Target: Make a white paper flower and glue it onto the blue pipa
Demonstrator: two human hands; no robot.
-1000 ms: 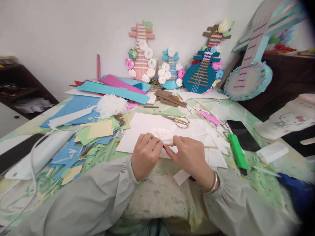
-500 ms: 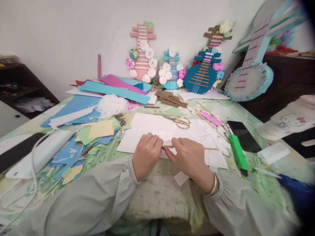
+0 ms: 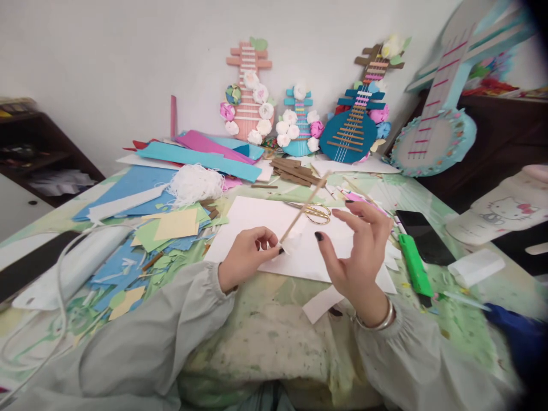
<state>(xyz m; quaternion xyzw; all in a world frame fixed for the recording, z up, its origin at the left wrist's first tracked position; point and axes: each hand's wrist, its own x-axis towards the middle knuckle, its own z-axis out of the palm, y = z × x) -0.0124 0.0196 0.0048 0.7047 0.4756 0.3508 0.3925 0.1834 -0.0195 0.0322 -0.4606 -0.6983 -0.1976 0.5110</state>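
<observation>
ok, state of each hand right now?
Left hand: closed, grip pinching the lower end of a thin stick.
Right hand: open, holding nothing, apart from the stick.

The green-patterned table (image 3: 261, 297) carries white paper (image 3: 246, 220), coloured paper scraps (image 3: 175, 225), a black phone (image 3: 422, 234) and a green tool (image 3: 413, 262).

I see a tan stick (image 3: 302, 210) in the left grip (image 3: 246, 254), white paper (image 3: 246, 218) beneath, gold-handled scissors (image 3: 317, 213) beyond, mottled green worktop (image 3: 462, 331) all around.
</observation>
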